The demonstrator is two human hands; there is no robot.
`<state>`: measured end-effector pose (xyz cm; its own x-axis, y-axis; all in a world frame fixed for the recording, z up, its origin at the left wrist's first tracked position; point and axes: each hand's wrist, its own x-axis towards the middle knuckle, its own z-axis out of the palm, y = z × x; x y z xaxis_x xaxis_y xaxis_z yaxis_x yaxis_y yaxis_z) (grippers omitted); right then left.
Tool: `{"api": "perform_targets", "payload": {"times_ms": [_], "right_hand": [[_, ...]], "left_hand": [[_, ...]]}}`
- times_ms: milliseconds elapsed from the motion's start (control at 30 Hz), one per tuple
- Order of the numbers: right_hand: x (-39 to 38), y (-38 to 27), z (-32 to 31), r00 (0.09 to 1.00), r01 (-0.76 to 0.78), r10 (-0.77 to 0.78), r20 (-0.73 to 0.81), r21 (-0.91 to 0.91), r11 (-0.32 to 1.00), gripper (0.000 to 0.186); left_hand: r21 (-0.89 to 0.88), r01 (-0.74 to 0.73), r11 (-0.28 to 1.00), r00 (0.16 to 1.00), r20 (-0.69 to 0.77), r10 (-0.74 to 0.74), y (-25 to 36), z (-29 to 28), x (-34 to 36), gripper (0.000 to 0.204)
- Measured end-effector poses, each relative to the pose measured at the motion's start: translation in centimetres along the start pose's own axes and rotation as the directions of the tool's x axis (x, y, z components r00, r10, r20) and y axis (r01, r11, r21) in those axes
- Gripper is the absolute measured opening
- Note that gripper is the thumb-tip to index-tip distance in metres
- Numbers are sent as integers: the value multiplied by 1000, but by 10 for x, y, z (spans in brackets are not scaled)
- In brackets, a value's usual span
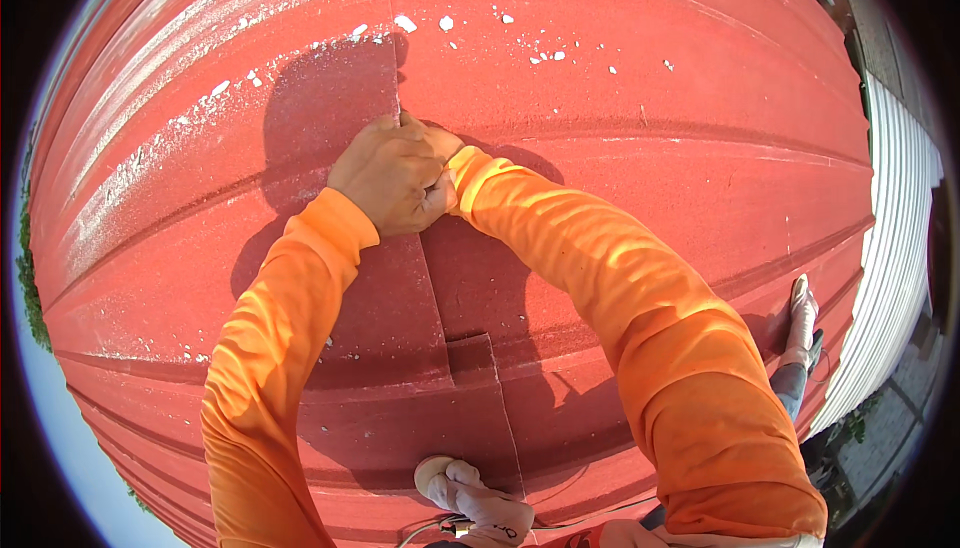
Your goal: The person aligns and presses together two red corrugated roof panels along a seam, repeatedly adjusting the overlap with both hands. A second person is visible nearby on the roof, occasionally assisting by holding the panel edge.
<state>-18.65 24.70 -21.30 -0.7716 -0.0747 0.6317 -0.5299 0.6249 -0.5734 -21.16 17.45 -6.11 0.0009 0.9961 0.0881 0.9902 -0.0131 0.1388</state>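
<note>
My two hands are pressed together over the seam [431, 278] between overlapping red metal roofing sheets [640, 198]. My left hand [388, 176] is curled, its knuckles up, and lies partly over my right hand [442, 145]. The fingers of the right hand are mostly covered, and both look closed. Whatever they grip is hidden beneath them; the sheet edge runs right under the hands. Just below, a short notched overlap [470, 353] shows along the seam. Both arms wear orange sleeves.
White flakes [446, 23] are scattered over the upper sheets, with whitish residue at left. One shod foot [450, 488] stands near the bottom by a thin cable [590, 518], another foot [800, 323] at right. Raised ribs cross the roof. Beyond its right edge lies pale corrugated sheeting [895, 218].
</note>
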Motion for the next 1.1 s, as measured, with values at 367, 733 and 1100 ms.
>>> {"api": "perform_targets", "payload": {"times_ms": [367,733,1100], "right_hand": [[-37,-45,-102,923,59,119,367,-438,897,57],[-79,-36,-122,854,-420,519,32,-546,725,70],[-72,-42,-125,808,-438,581,97,-559,704,70]], "left_hand": [[16,61,998,997,51,-61,-1,4,-6,29],[127,49,991,996,67,-57,-2,20,-10,29],[-131,156,979,984,-64,-166,-6,18,-12,22]]}}
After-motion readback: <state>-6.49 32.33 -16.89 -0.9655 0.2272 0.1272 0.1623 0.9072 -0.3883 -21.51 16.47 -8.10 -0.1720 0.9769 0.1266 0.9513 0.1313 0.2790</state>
